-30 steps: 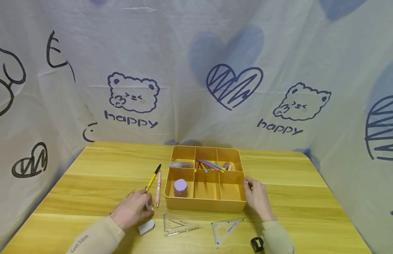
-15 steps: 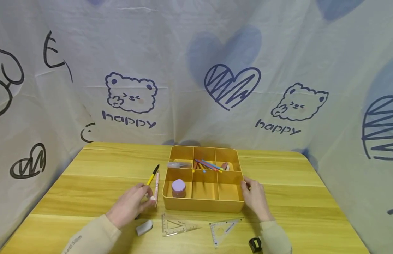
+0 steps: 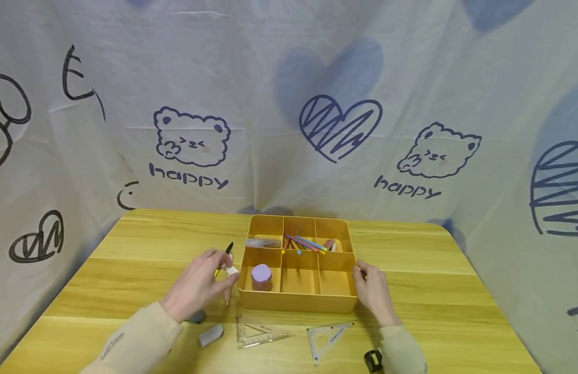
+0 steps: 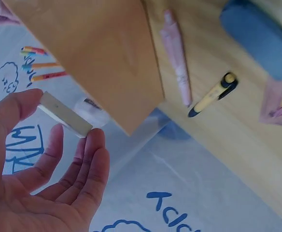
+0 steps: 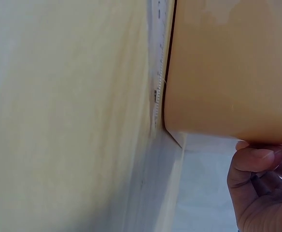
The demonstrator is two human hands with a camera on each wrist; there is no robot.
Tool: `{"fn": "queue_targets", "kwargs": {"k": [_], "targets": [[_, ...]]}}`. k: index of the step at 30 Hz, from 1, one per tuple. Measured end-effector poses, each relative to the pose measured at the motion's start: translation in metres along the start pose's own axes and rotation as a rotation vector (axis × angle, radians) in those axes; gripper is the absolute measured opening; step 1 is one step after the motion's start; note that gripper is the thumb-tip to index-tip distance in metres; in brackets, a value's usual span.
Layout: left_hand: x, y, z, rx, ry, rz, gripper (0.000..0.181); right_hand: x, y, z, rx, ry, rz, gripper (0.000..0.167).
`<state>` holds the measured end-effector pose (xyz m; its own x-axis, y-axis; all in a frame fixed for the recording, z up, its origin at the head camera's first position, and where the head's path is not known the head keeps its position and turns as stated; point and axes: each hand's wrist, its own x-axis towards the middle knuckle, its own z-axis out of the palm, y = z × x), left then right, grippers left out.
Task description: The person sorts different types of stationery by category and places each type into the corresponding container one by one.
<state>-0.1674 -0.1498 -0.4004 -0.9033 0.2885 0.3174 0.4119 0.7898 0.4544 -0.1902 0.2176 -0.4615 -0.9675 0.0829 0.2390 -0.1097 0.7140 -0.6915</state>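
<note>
In the head view my left hand pinches a small white eraser just left of a yellow compartment box. The left wrist view shows the eraser between thumb and fingertips, off the table. At the box's right side, my right hand grips the wall; in the right wrist view its thumb touches the wall, and some fingertips are hidden. Inside the box are a purple-lidded jar and several colored pencils. Beneath the left hand lie a pink pen and a yellow-black pen.
Two clear set squares, one left and one right, lie before the box. A white-grey block and a dark blue-grey rounded object lie near the left wrist. A small black object sits by the right sleeve.
My left hand has lifted the white eraser from the table and carried it up and right toward the box, uncovering the dark rounded object. The right hand stays at the box's side.
</note>
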Motion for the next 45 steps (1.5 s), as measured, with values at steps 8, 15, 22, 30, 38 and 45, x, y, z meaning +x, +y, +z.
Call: {"fn": "queue_targets", "kwargs": {"k": [8, 15, 22, 30, 38, 45], "targets": [[0.020, 0.012, -0.001, 0.011, -0.001, 0.053, 0.022, -0.001, 0.001, -0.001, -0.001, -0.005, 0.015, 0.034], [0.048, 0.028, 0.001, -0.014, -0.027, 0.112, 0.029, -0.001, 0.000, 0.000, -0.006, 0.010, -0.003, 0.033], [0.075, 0.045, 0.006, -0.040, -0.082, 0.137, 0.036, -0.001, 0.000, 0.003, 0.015, 0.002, 0.006, 0.035], [0.112, 0.065, 0.016, -0.047, -0.156, 0.159, 0.038, 0.000, 0.000, 0.000, 0.018, 0.008, 0.009, 0.035], [0.144, 0.078, 0.035, -0.029, -0.241, 0.186, 0.041, -0.002, 0.003, 0.003, 0.027, 0.081, -0.091, 0.033], [0.172, 0.092, 0.058, 0.005, -0.293, 0.257, 0.037, -0.001, 0.003, 0.002, 0.020, 0.031, -0.024, 0.033]]}}
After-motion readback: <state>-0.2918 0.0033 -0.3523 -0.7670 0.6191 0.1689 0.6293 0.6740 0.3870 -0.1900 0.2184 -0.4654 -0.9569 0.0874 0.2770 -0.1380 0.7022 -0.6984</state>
